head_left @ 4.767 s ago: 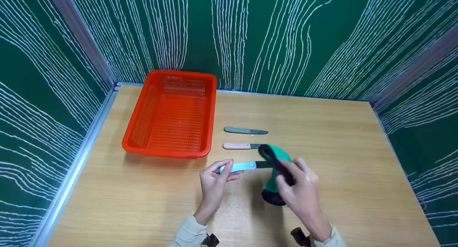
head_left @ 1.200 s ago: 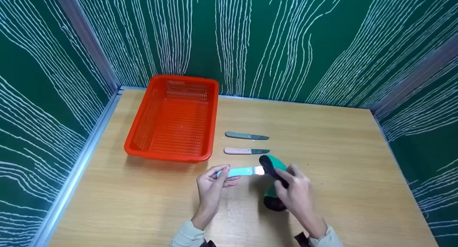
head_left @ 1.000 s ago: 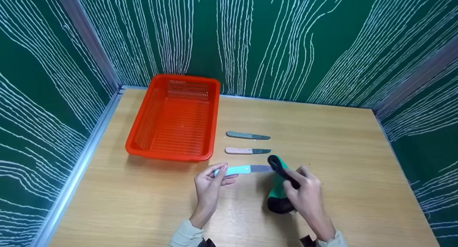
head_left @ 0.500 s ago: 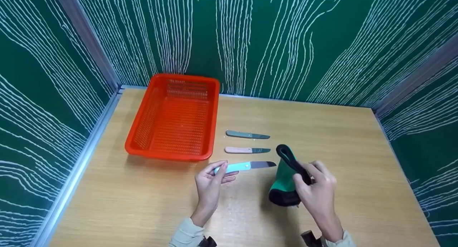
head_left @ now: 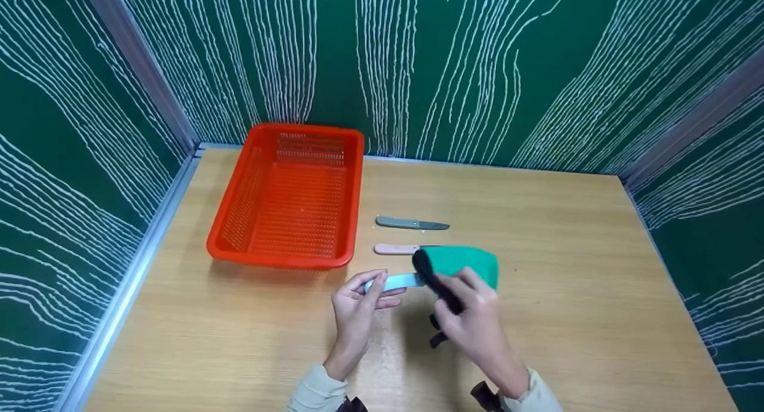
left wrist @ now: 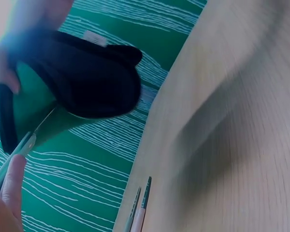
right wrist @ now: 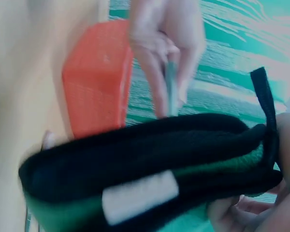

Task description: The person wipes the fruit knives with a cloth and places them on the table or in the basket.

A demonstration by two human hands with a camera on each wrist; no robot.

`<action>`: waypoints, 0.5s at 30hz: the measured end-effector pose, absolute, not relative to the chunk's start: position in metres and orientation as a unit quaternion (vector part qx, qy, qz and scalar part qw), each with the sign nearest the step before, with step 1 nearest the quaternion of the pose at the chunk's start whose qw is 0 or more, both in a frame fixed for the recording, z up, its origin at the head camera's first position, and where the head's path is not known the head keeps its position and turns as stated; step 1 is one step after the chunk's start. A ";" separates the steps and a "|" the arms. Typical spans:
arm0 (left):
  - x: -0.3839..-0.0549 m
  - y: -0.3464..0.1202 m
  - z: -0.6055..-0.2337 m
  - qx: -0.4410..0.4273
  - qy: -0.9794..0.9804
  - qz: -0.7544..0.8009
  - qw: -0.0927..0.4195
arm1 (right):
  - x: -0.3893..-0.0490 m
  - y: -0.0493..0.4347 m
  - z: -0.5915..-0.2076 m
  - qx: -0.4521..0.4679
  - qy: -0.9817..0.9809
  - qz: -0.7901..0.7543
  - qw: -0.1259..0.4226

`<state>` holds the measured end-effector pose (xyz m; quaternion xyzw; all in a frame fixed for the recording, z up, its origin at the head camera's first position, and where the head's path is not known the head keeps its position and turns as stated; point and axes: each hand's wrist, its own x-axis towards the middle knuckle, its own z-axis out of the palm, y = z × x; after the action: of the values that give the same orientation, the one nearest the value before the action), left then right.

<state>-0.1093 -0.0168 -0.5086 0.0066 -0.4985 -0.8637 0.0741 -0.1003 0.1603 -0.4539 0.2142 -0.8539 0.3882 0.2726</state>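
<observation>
My left hand [head_left: 355,322] pinches a folding-style knife by its light turquoise handle [head_left: 399,282], with the blade pointing right. The right hand [head_left: 477,322] grips a green cloth [head_left: 468,261] with thick black edging, folded over. In the head view the cloth's dark edge covers the blade. From the left wrist, a thin part of the blade [left wrist: 46,118] shows running into the cloth's fold. A white tag [right wrist: 140,195] and a black loop [right wrist: 265,94] appear on the cloth in the right wrist view.
Beyond the hands, a knife with a grey-green handle [head_left: 412,223] and one with a pink handle [head_left: 395,249] lie parallel on the wooden table [head_left: 567,316]; the cloth hides the pink one's blade. A red perforated basket [head_left: 357,209] stands left. Green patterned panels [head_left: 340,54] enclose the table.
Half a second ago the cloth was off to the right and the blade was bare. My right hand has brought it left over the blade. The left hand has barely moved.
</observation>
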 end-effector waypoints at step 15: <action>-0.106 -0.024 -0.511 -0.008 -0.496 -0.866 0.066 | -0.104 0.167 -0.472 0.195 -0.895 0.316 0.246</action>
<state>-0.1056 -0.0235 -0.5112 -0.0079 -0.4963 -0.8656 0.0658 -0.1042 0.1673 -0.4722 0.1947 -0.8952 0.3164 0.2462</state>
